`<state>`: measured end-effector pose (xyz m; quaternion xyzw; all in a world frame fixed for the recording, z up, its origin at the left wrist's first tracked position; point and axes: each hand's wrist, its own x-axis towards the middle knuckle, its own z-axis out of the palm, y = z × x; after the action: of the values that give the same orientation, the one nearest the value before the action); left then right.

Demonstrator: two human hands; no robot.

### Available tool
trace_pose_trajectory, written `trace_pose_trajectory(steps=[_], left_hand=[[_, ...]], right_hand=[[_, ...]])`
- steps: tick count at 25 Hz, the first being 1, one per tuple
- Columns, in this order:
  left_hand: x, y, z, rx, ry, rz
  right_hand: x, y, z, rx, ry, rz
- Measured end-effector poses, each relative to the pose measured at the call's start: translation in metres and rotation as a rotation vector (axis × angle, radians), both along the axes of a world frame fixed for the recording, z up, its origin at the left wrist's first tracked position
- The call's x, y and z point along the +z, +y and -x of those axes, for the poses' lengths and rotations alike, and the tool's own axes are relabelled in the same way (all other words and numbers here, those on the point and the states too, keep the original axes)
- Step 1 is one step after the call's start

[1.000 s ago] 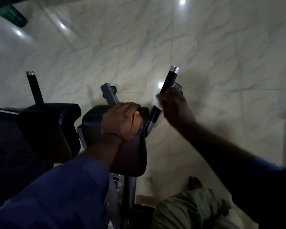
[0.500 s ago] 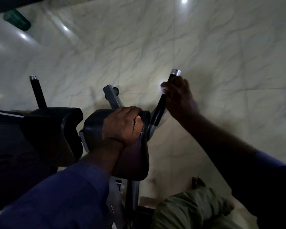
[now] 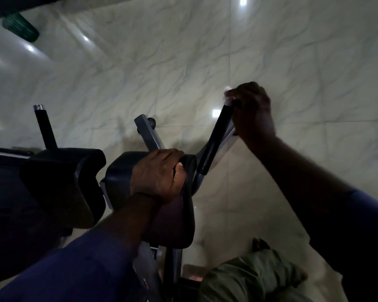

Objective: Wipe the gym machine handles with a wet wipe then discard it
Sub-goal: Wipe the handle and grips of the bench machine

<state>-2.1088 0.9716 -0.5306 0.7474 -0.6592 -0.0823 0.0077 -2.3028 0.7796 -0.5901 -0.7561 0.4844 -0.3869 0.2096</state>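
The right black handle of the gym machine slants up from a grey tube. My right hand is wrapped round its top end and holds a white wet wipe, of which only a small bit shows above the fingers. The handle's metal cap is hidden under that hand. My left hand grips the top edge of the right black arm pad. A second black handle with a metal cap stands upright at the left, untouched.
A left arm pad sits beside the right one, with a grey frame bar between them. Pale marble floor tiles lie all around. A green object is at the top left. My knee in olive trousers shows below.
My right hand with the wipe has slid up the right handle from its lower part to the top end, now covering the metal cap. My left hand has stayed on the pad.
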Motion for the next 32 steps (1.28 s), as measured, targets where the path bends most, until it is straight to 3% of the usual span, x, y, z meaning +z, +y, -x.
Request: trace_pose_trajectory(steps=[3,6,11,14,17,19,20,21,22,24,25,26,27,30,32], left_hand=[[0.0,0.0,0.001,0.005,-0.01,-0.008],[-0.001,0.0,0.001,0.013,0.012,-0.002],[-0.003,0.0,-0.001,-0.001,0.014,0.003],[-0.002,0.0,0.0,-0.022,0.005,0.033],[-0.002,0.001,0.001,-0.013,0.01,0.028],[-0.003,0.0,-0.001,-0.009,0.011,0.016],[-0.003,0.0,-0.001,-0.007,0.014,0.011],[-0.003,0.001,-0.001,-0.007,0.016,0.009],[-0.003,0.001,0.0,-0.008,0.015,0.008],[-0.003,0.001,0.0,-0.004,0.008,0.013],[-0.002,0.001,0.0,-0.005,0.009,0.02],[-0.003,0.001,0.0,-0.009,0.011,0.027],[-0.003,0.001,-0.001,-0.011,0.01,0.035],[-0.003,0.002,0.0,-0.016,-0.007,0.059],[-0.003,0.001,0.0,-0.034,-0.025,0.075]], right_hand=[[-0.013,0.05,0.0,0.168,-0.03,0.039],[-0.02,0.107,0.012,0.363,0.081,0.014],[0.024,0.025,0.018,-0.085,-0.076,0.043],[0.023,-0.002,0.016,0.146,-0.025,-0.143],[0.013,-0.01,0.017,0.333,0.108,-0.082],[0.015,-0.027,0.012,0.422,0.35,0.033],[0.02,-0.034,0.007,0.468,0.526,0.006],[0.023,-0.04,0.004,0.457,0.598,-0.163],[0.024,-0.043,0.002,0.375,0.531,-0.402],[0.026,-0.043,0.004,0.159,0.085,-0.898],[0.019,-0.037,0.007,0.06,-0.171,-1.014],[0.016,-0.031,0.009,-0.008,-0.276,-1.032],[0.014,-0.025,0.01,-0.032,-0.237,-0.932],[0.016,-0.017,0.005,0.085,0.174,-0.461],[0.015,-0.023,0.0,0.288,0.203,-0.282]])
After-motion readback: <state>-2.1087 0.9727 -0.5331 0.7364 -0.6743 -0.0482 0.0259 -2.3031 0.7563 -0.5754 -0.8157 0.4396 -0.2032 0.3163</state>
